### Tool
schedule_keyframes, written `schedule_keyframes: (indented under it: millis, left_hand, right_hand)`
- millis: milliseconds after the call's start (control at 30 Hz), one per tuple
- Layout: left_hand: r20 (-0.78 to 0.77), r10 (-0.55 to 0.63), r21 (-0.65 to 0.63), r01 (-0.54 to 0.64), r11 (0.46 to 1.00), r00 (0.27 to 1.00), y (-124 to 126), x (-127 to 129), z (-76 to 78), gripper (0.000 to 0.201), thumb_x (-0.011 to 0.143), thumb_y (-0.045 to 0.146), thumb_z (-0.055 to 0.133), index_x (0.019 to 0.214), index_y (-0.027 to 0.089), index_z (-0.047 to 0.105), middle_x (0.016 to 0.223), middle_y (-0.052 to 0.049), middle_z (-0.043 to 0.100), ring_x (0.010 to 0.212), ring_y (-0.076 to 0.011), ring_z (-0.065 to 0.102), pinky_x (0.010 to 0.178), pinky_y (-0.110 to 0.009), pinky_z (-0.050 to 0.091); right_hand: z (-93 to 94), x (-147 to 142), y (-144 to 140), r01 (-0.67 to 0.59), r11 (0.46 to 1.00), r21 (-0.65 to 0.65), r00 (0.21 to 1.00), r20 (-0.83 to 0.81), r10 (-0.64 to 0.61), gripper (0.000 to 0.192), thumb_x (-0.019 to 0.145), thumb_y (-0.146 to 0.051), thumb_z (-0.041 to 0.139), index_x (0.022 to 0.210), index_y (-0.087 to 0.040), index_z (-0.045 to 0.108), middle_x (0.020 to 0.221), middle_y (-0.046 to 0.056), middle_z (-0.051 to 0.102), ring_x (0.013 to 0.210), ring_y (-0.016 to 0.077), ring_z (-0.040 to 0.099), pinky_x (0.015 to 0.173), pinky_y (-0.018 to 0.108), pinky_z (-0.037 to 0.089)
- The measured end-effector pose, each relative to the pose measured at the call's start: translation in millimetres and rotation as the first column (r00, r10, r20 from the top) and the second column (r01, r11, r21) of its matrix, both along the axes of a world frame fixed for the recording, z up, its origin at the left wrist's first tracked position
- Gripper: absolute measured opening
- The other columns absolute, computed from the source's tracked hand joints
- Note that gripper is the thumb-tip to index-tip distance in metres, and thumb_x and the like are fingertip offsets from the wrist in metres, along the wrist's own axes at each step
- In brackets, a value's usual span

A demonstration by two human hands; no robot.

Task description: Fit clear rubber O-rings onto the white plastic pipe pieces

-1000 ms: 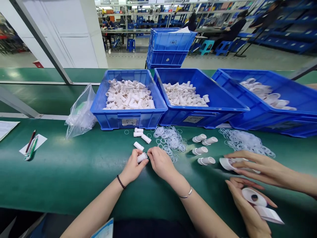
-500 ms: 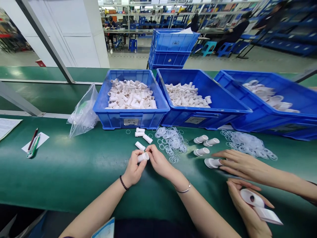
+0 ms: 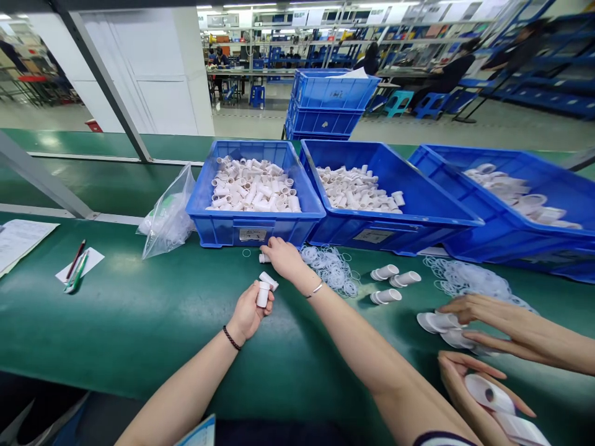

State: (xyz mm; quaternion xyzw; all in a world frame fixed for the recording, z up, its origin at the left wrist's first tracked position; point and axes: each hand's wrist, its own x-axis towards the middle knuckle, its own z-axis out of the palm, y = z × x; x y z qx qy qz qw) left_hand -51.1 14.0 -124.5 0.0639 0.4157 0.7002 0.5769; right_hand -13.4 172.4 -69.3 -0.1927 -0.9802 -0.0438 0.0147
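The left hand point(image 3: 248, 313) has its fingers curled around a short white plastic tube point(image 3: 263, 294), thumb and fingertips pressed against its sides. The tube stands nearly upright in that grasp, long axis vertical, one end sticking up above the fingers, held just over the green table point(image 3: 139, 322). The right hand point(image 3: 283, 257) stretches forward across the table, palm down, its fingers lying over a loose tube point(image 3: 263, 258) right in front of the left blue bin point(image 3: 253, 226); whether those fingers have closed on it I cannot tell from here. Between the two hands one more tube point(image 3: 269, 280) lies on its side, its long axis running on a slant, its near end just beside the held one.

To the right of the reaching hand sits a heap of clear rubber rings point(image 3: 332, 266), too many to count. Past that, three flanged white tubes point(image 3: 395, 282) lie on their sides, open ends toward the left. Three blue bins stand in a row: the left one full of tubes, the middle bin point(image 3: 418, 210) part full, the right bin point(image 3: 511, 229) with wider white parts.

At the far right a co-worker's two hands point(image 3: 493, 322) rest on white caps, the nearer one holding a white roll point(image 3: 488, 393). A clear plastic bag point(image 3: 167, 217) slumps left of the bins, and two pens point(image 3: 77, 272) lie on a slip of paper.
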Motion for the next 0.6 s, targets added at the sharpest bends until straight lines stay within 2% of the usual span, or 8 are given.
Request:
schedule_keyframes:
  millis: [233, 367, 467, 533, 600]
  left_hand:
    - [-0.125, -0.044, -0.003, 0.044, 0.999, 0.991, -2, 6, 0.2, 0.045, 0.074, 0.055, 0.069, 0.091, 0.016, 0.055, 0.071, 0.000, 0.057, 0.054, -0.0088, 0.049, 0.051, -0.022, 0.034]
    - [-0.230, -0.059, 0.000, 0.061, 0.998, 0.971, -2, 8, -1.1, 0.046, 0.075, 0.056, 0.067, 0.095, 0.016, 0.056, 0.086, -0.005, 0.061, 0.069, -0.0127, 0.056, 0.061, -0.025, 0.044]
    - [-0.284, -0.059, 0.005, 0.062, 0.998, 0.957, -1, 6, -2.9, 0.044, 0.072, 0.050, 0.073, 0.095, 0.017, 0.057, 0.094, -0.006, 0.060, 0.077, -0.0142, 0.058, 0.067, -0.027, 0.048]
    - [-0.301, -0.054, 0.013, 0.061, 0.998, 0.952, 1, 6, -3.6, 0.045, 0.068, 0.046, 0.078, 0.094, 0.017, 0.056, 0.091, -0.004, 0.059, 0.079, -0.0143, 0.058, 0.069, -0.028, 0.049]
    - [-0.305, -0.046, 0.019, 0.054, 0.998, 0.951, 2, 6, -3.6, 0.046, 0.065, 0.044, 0.080, 0.094, 0.017, 0.055, 0.087, -0.002, 0.058, 0.078, -0.0139, 0.058, 0.071, -0.028, 0.051]
  right_hand:
    - [-4.3, 8, 7, -0.017, 1.000, 0.006, 1.000, 0.017, 0.017, 0.020, 0.092, -0.015, 0.045, 0.092, -0.016, 0.065, 0.100, 0.014, 0.056, 0.094, 0.0256, 0.050, 0.069, 0.032, 0.038]
    - [-7.5, 17, 13, 0.007, 1.000, -0.013, 1.000, -0.009, -0.007, 0.019, 0.090, -0.011, 0.046, 0.091, -0.015, 0.065, 0.099, 0.015, 0.058, 0.091, 0.0254, 0.052, 0.070, 0.032, 0.040]
    - [-6.1, 25, 17, 0.020, 0.999, -0.027, 0.999, -0.046, -0.021, 0.019, 0.090, -0.010, 0.046, 0.094, -0.014, 0.064, 0.103, 0.014, 0.059, 0.089, 0.0236, 0.055, 0.073, 0.033, 0.042]
    - [-3.6, 33, 13, 0.032, 0.997, -0.069, 0.990, -0.136, -0.041, 0.018, 0.092, -0.014, 0.045, 0.099, -0.015, 0.062, 0.110, 0.014, 0.059, 0.094, 0.0228, 0.056, 0.079, 0.033, 0.044]
    - [-1.3, 44, 3, 0.014, 0.976, -0.217, 0.938, -0.336, -0.088, 0.015, 0.093, -0.020, 0.047, 0.101, -0.017, 0.059, 0.110, 0.011, 0.060, 0.098, 0.0214, 0.056, 0.084, 0.033, 0.046]
